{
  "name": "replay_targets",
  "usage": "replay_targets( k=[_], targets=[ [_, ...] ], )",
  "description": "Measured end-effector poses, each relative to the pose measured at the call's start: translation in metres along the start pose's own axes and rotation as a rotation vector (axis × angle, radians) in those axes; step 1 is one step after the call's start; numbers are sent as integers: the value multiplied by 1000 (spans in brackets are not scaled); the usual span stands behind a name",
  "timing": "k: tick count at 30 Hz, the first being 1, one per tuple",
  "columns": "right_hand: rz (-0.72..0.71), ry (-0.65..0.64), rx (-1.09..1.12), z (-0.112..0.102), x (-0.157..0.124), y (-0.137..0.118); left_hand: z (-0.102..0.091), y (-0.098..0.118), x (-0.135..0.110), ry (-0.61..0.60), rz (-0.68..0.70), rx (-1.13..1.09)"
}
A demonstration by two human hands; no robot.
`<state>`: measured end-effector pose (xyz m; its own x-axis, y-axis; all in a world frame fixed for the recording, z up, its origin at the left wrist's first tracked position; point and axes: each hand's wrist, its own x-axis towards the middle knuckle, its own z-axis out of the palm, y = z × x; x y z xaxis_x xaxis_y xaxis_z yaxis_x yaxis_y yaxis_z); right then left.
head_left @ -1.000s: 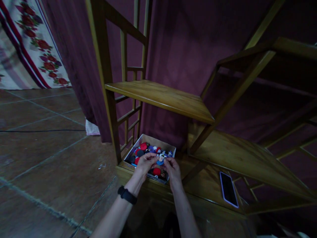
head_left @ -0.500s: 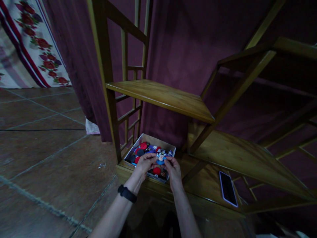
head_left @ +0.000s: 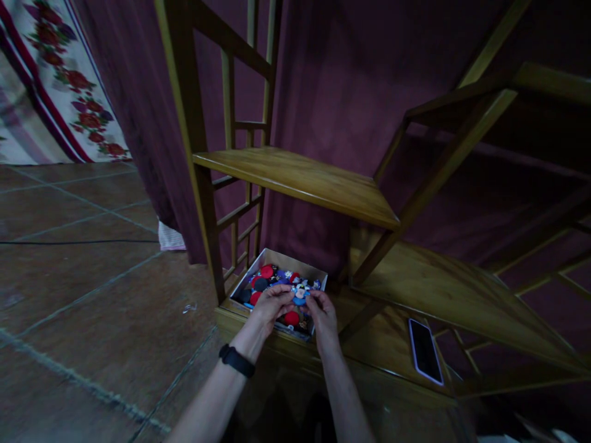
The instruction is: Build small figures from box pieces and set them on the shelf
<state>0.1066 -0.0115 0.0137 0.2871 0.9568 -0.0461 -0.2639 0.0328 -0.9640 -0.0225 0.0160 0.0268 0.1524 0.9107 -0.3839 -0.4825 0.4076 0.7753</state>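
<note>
Between my two hands, over a shallow box, is a small blue and white figurine (head_left: 301, 293). My left hand (head_left: 271, 305) pinches its left side with thumb and fingers. On its right edge, my right hand (head_left: 323, 309) is closed in a similar pinch. The open white cardboard box (head_left: 295, 263) beneath holds several small figures with red, black, blue and white parts, among them a red round piece (head_left: 266, 271). My hands cover part of the box's near side. A black band (head_left: 237, 360) circles my left wrist.
The box sits on the bottom board of a wooden shelf unit, below a slanting shelf board (head_left: 295, 178). A phone with a pale purple edge (head_left: 425, 351) lies to the right. A dark curtain (head_left: 138, 111) hangs left, above the tiled floor (head_left: 92, 277).
Both hands keep their grip on the figurine in nearly the same spot. The view has shifted very slightly.
</note>
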Motion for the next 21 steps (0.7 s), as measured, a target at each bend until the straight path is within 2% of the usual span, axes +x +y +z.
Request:
replay_targets(
  k=[12,21],
  targets=[
    [-106,-15,-68,-5,6,4,1,0,1,-106,110,19],
    [-65,-32,-5,-4,3,6,3,1,-1,-39,68,-11]
  ],
)
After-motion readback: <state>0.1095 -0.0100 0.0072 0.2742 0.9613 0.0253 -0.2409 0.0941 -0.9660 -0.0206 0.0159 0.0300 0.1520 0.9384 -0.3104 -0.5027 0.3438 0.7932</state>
